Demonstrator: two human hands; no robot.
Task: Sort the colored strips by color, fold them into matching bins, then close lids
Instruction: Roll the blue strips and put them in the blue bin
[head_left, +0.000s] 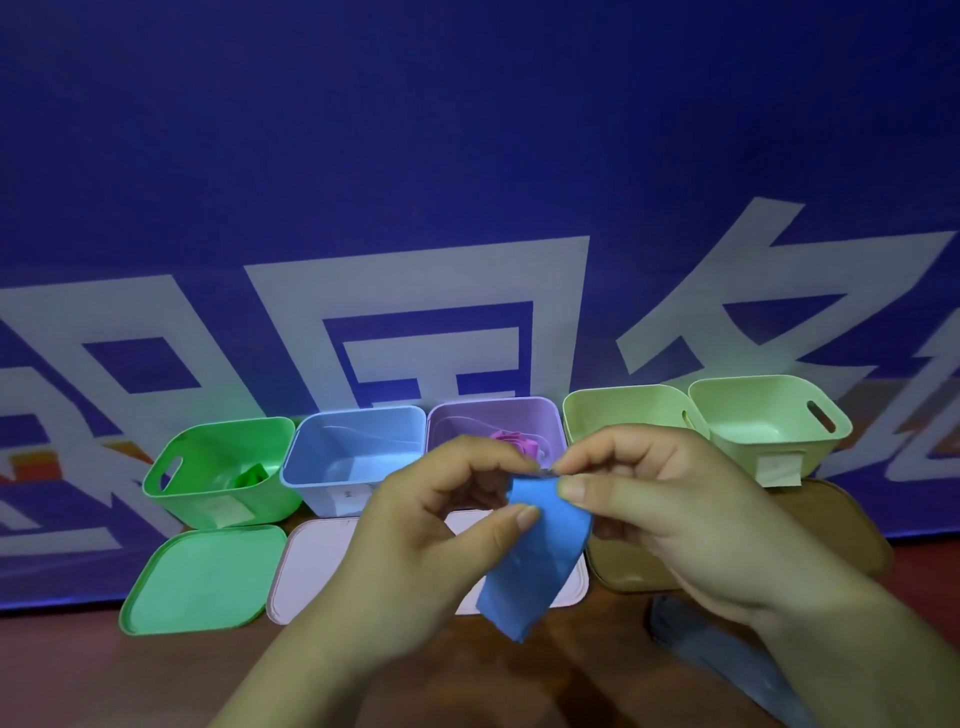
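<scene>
Bkgd was a deep blue banner (467, 130) filling the whole upper view, w/ big pale block characters (415, 312) across its lower part & a small orange-red patch (31, 462) at far left. Its lower edge met a brown wood-look tabletop (78, 675). Light was dim, w/ a bluish cast.

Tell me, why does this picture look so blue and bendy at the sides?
Head view: dim bluish light tints everything, even the left hand and right hand pinching the blue strip; head view: the wide lens bends the lower edge of the banner and leans the green bin outward; head view: the second strip, lower right, looks dark and blurry.
</scene>
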